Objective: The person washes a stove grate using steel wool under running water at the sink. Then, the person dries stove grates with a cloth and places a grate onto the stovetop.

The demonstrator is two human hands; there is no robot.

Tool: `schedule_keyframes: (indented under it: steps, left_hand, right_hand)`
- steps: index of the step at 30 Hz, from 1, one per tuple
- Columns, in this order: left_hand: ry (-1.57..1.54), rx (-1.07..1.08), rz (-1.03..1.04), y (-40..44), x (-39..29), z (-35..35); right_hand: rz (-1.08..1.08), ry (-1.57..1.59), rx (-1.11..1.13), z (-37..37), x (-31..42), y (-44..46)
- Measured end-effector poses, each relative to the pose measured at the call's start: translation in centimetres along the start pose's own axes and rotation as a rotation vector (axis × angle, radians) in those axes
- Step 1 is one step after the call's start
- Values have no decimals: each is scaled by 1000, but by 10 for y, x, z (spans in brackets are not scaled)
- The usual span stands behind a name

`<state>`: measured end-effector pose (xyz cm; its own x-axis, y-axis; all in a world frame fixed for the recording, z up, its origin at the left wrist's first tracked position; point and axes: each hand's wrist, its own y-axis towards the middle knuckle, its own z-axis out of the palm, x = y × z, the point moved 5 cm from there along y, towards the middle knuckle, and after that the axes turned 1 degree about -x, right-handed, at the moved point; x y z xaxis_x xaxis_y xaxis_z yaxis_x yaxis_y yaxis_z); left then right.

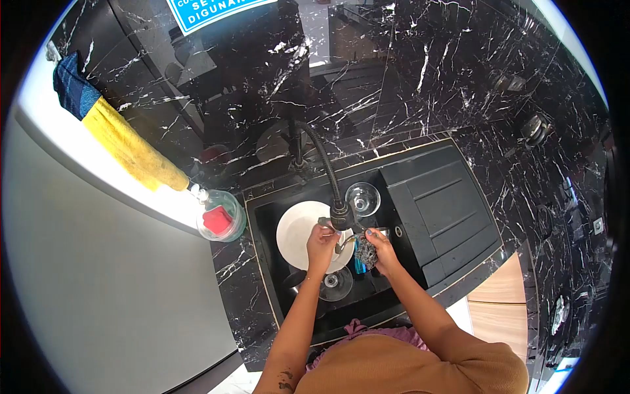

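My left hand (320,248) is closed over the sink, just below the faucet head (340,215), its fingers pinched on a shiny, curved metal piece (344,243) whose kind I cannot make out. In my right hand (382,251) is a dark grey, curly scouring pad (367,255), held close against that metal piece. A large white plate (292,233) lies in the sink under my left hand. Beyond my right hand sits a clear glass dish (363,198). A second clear glass piece (335,287) lies below the plate, partly behind my left wrist.
The black sink (268,262) has a ridged drainboard (443,210) on its right. A clear tub (233,226) with a red sponge (217,220) stands left of the sink. A yellow and blue towel (131,144) hangs farther left. A black hose (320,154) arches over the basin.
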<state>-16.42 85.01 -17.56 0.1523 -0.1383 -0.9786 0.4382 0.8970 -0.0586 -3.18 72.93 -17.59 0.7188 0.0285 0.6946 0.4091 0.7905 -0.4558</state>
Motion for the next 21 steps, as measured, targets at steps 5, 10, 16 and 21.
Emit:
schedule_keyframes:
  steps: [5,10,16,21]
  left_hand:
    - [-61,-5,-51,0,-23,7]
    - [-37,102,-100,12,-6,11]
    - [25,124,-147,11,-2,15]
    - [334,151,-17,10,-6,12]
  right_hand:
    - [15,-16,-1,-9,1,-5]
    - [-27,-23,-14,-30,4,-3]
    - [-113,-139,-21,-46,10,-2]
    - [-116,-186,-18,-53,12,-2]
